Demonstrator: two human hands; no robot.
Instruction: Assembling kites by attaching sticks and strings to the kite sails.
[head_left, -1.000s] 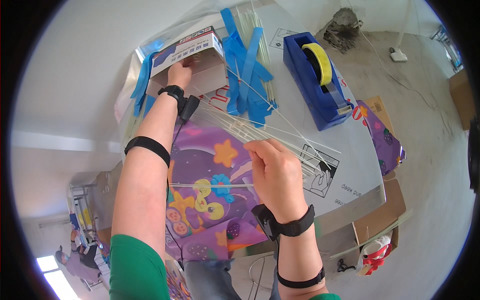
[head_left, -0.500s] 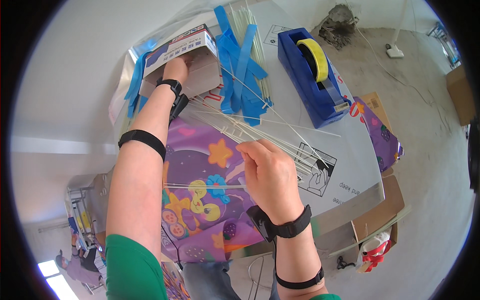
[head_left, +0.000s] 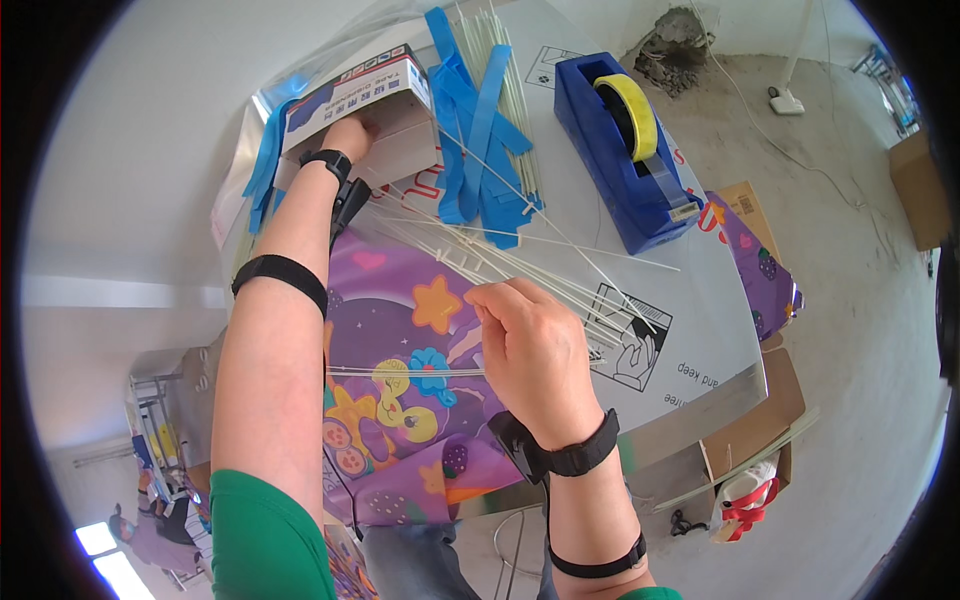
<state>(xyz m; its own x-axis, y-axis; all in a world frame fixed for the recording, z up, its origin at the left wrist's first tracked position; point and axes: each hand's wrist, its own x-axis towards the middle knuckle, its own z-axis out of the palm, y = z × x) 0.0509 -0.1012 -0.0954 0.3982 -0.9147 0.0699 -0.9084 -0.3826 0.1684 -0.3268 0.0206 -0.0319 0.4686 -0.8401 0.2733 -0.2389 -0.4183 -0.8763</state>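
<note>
My left hand [head_left: 348,138] reaches into a small open cardboard box [head_left: 405,130] with printed sides, at the back left of the table. Its fingers are hidden inside, so what they touch does not show. My right hand [head_left: 535,350] is closed over the middle of the table. A few thin white rods [head_left: 405,372] run from the left into that hand. Below them lies a purple printed plastic sheet [head_left: 375,290] with cartoon pictures. More loose white rods [head_left: 520,270], some with small white fittings, spread between the box and my right hand.
Blue strips [head_left: 480,150] lie beside a bundle of pale rods [head_left: 500,60] at the back. A blue tape dispenser [head_left: 615,150] with a yellow-cored roll stands to the right. Beyond the table's right edge are another purple sheet [head_left: 750,270] and an open carton [head_left: 775,400] on the floor.
The view has shifted very slightly. My left hand stays in the box, and its fingers are hidden in both frames. My right hand remains closed in nearly the same place.
</note>
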